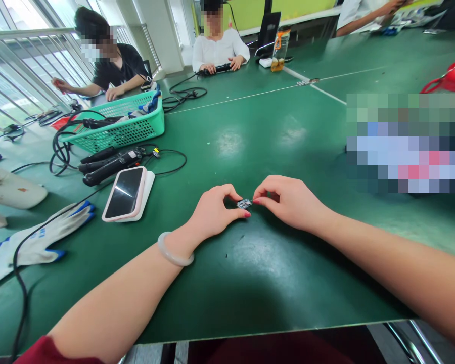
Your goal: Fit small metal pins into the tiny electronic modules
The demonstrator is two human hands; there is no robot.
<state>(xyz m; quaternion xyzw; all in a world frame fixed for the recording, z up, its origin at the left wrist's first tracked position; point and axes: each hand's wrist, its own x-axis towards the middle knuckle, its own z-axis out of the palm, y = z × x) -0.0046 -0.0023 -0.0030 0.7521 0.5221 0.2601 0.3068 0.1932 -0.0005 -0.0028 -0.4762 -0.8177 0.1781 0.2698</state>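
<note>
A tiny circuit board (244, 203) with pale and dark parts is at the middle of the green table (220, 283). My left hand (216, 210), with a pale bangle (174, 253) at its wrist, curves thumb and forefinger around the board from the left and holds it. On the other side, my right hand (288, 199) pinches thumb and forefinger together at the board's right edge. What lies between those right fingertips is too small to make out.
A phone (125, 192) lies left of my hands, near black hand-held tools (114, 164) and a green basket (125, 132). A white-and-blue glove (41, 235) and black cable (23, 293) are farther left. People (220, 50) sit across the table; a bottle (279, 50) stands there.
</note>
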